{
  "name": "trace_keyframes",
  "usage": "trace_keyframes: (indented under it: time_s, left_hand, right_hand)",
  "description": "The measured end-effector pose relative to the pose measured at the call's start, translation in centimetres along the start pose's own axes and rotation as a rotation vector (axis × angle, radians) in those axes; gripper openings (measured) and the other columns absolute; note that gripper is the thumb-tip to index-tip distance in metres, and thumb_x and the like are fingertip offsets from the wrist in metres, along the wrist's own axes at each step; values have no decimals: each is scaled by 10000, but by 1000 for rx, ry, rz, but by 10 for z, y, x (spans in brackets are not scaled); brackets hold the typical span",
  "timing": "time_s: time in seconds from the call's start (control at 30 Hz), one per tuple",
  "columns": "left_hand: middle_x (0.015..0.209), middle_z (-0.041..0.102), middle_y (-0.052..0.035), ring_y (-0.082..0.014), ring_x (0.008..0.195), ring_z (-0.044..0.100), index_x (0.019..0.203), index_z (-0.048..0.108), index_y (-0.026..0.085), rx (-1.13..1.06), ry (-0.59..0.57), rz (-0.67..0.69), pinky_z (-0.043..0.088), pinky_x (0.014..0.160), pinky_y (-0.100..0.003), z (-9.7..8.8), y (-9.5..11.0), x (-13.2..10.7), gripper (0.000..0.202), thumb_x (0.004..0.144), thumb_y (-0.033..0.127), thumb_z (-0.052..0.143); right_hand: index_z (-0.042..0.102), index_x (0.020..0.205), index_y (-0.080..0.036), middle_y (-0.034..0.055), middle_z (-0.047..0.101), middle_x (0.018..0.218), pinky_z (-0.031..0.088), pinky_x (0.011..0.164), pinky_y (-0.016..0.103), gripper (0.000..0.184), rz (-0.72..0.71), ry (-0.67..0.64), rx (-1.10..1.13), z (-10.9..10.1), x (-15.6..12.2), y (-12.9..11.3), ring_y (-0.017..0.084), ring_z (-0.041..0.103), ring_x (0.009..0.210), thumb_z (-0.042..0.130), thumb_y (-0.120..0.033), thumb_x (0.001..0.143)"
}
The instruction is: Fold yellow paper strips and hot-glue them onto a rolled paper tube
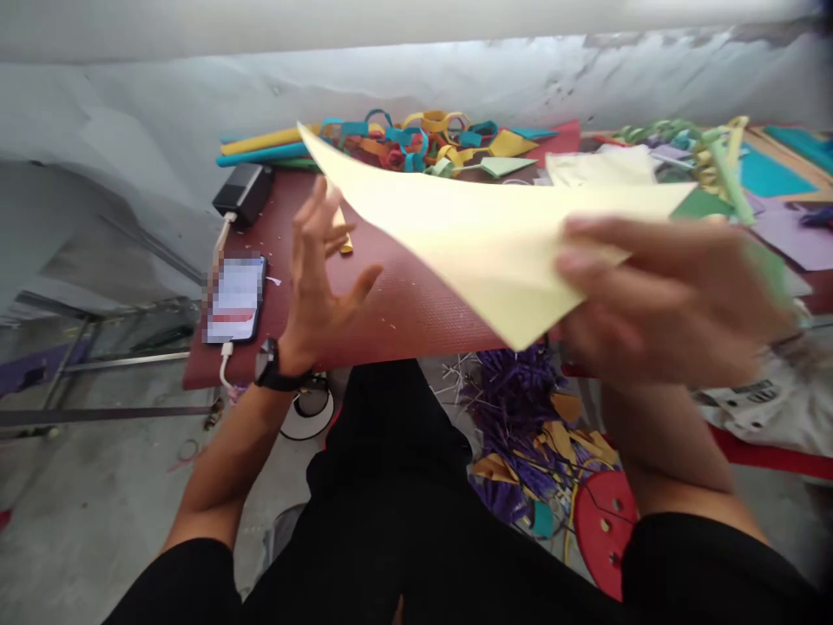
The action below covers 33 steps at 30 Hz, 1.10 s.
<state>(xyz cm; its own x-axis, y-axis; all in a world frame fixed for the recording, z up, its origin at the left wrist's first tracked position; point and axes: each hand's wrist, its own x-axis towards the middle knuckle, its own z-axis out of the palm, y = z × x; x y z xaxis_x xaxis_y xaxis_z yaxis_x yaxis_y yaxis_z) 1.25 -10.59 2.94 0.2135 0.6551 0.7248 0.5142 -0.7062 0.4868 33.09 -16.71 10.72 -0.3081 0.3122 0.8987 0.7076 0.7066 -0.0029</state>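
Note:
Pinched at its lower right corner, a pale yellow sheet of paper (pixel 442 217) hangs in the air above the table, curved along its length. My right hand (pixel 664 295), blurred by motion, is closed on it. My left hand (pixel 322 269) is raised over the table's left part, fingers spread and holding nothing. The sheet's upper left corner rises just beside its fingertips; whether they touch I cannot tell. A small yellow strip (pixel 344 240) lies behind the left fingers, partly hidden by them.
On the maroon table (pixel 416 304) lie a charging phone (pixel 234 299), a black power adapter (pixel 243 195), paper chains (pixel 416 143) and rolled coloured paper (pixel 270 143). More coloured sheets (pixel 774 169) are at right. Purple scraps (pixel 514 391) and a red stool (pixel 605 521) are below.

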Motion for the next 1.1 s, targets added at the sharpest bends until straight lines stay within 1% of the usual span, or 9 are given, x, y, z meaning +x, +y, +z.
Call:
trace_keyframes:
  time_s: [0.03, 0.13, 0.27, 0.37, 0.6, 0.7, 0.83, 0.97, 1.1]
  left_hand:
    - [1811, 339, -107, -379, 1501, 608, 1656, 381, 417, -1, 29, 7, 612, 1155, -596, -4, 1, -12, 673, 1073, 639, 634]
    - [1596, 584, -92, -265, 1329, 712, 1195, 690, 279, 105, -7, 6, 636, 1133, -520, -12, 9, -47, 101, 1116, 270, 628]
    - [1464, 696, -139, -287, 1295, 695, 1122, 699, 211, 187, -316, 159, 662, 1061, -511, -15, 18, -73, 108, 1074, 133, 642]
    - [1376, 763, -125, -293, 1208, 715, 1017, 691, 200, 238, -429, 209, 647, 1010, -501, -12, 18, -79, 148, 1085, 112, 593]
    - [1216, 800, -141, -296, 1151, 754, 993, 653, 177, 182, -445, 168, 648, 989, -471, -9, 17, -81, 147, 1118, 251, 630]
    - [1289, 793, -167, -342, 1236, 748, 1174, 679, 138, 154, -461, 195, 649, 1035, -521, -8, 18, -80, 268, 1077, 384, 726]
    - [1294, 815, -123, -318, 1228, 763, 1234, 705, 157, 173, -478, 235, 659, 1026, -508, -4, 19, -80, 156, 1114, 188, 611]
    - [1129, 838, -107, -248, 1062, 805, 1148, 716, 159, 60, -413, 119, 667, 919, -394, -4, 20, -81, 184, 1123, 128, 537]
    - [916, 806, -46, -172, 763, 757, 1060, 724, 191, -45, -332, -55, 594, 707, -298, -11, 19, -79, 133, 1120, 222, 609]
  right_hand:
    - [845, 1227, -258, 21, 820, 1372, 615, 686, 234, 233, -233, 17, -48, 7, -13, -5, 68, 759, 812, 816, -162, 1015]
    - [765, 1271, -226, 86, 836, 1283, 603, 632, 288, 264, -192, -271, -46, 27, -51, -21, 111, 757, 759, 731, -87, 1048]
    - [770, 1156, -169, 84, 846, 1094, 628, 671, 309, 174, -49, -384, -15, 54, -90, -44, 172, 799, 819, 659, -66, 1069]
    - [766, 1142, -166, 60, 839, 1063, 609, 697, 281, 160, 38, -415, 8, 68, -106, -59, 148, 786, 809, 640, -82, 1090]
    - [772, 1156, -167, 64, 838, 1056, 617, 736, 281, 169, 94, -400, 64, 73, -112, -64, 160, 798, 836, 630, -97, 1094]
    - [764, 1167, -162, 82, 835, 1050, 647, 772, 296, 177, 81, -347, 78, 70, -109, -62, 183, 812, 880, 640, -75, 1075]
    - [736, 1275, -207, 92, 829, 1105, 669, 777, 323, 280, 41, -316, 99, 62, -109, -65, 195, 804, 899, 677, -62, 1042]
    - [689, 1456, -259, 163, 723, 1434, 697, 913, 422, 555, -32, -228, 88, 52, -109, -64, 276, 771, 1168, 807, -69, 948]
    - [641, 1548, -370, 91, 732, 1454, 648, 1076, 518, 666, -79, -256, 22, 45, -106, -54, 312, 721, 1326, 829, -141, 952]
